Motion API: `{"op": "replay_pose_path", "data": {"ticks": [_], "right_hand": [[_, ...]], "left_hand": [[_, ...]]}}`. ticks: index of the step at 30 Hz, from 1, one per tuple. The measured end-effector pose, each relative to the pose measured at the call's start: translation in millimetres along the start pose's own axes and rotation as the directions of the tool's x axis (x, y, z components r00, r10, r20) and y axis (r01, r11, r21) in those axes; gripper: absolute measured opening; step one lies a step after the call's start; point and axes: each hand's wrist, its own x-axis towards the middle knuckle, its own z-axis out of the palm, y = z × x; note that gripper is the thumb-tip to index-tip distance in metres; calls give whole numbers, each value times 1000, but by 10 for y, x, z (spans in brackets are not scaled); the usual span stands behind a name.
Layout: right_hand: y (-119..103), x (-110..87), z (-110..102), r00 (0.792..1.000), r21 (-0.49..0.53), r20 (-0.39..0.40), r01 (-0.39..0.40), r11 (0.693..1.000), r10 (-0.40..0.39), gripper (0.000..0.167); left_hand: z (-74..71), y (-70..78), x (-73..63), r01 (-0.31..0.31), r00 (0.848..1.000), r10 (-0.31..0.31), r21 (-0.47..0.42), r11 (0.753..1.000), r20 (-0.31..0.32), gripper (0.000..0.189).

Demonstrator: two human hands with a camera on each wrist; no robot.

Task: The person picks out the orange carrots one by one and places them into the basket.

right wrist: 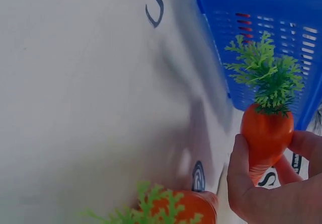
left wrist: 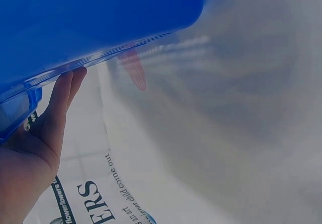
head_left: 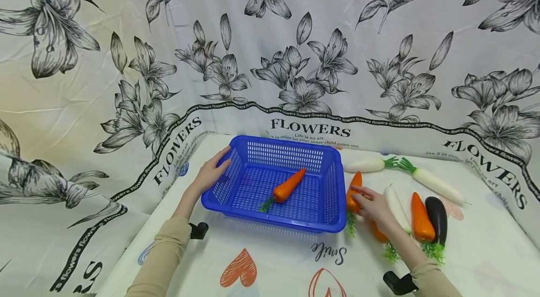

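Note:
A blue plastic basket with slotted walls sits in the middle of the table, one orange carrot lying inside it. My left hand grips the basket's left rim, and the left wrist view shows its fingers up against the rim. Just outside the basket's right wall, my right hand holds a second carrot between thumb and fingers. This carrot's leafy green top points toward the person in the head view, and its tip is partly covered by the hand in the right wrist view.
To the right lie white radishes, a carrot and a dark eggplant. Another carrot is partly hidden under the right forearm. A flower-printed curtain stands behind the patterned tablecloth.

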Motion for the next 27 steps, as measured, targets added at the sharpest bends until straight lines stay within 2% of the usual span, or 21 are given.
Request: {"op": "replay_pose_path", "data": {"ticks": [9,18,27], "right_hand": [[-81,-68,-151,1000,43,-4,-20,999,20,50],[-147,-114,-285,1000,132,-5,-21,991,21,54],[-307,-196,-438,999,246,32,-20,969,13,56]], "left_hand": [[0,-1,-2,-7,1000,7,-11,1000,-6,53],[5,5,-2,5,1000,-5,-11,1000,0,53],[2,-9,-8,6,1000,-6,-10,1000,-1,53]]}}
